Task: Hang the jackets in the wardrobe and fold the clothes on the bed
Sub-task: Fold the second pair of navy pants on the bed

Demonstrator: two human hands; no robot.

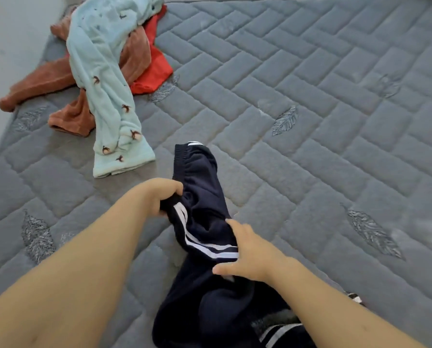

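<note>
The navy track pants (205,222) run lengthwise straight away from you on the grey mattress (323,121), waistband at the far end, legs bunched toward you. Your left hand (163,195) grips a fistful near the waistband; your right hand (245,254) rests spread on the striped side seam, nearer the legs, so it looks best placed to draw them out.

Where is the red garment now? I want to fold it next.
In the head view it lies upper left on the mattress, in the pile, under the rust-brown garment and light-blue pyjamas: red garment.
</note>
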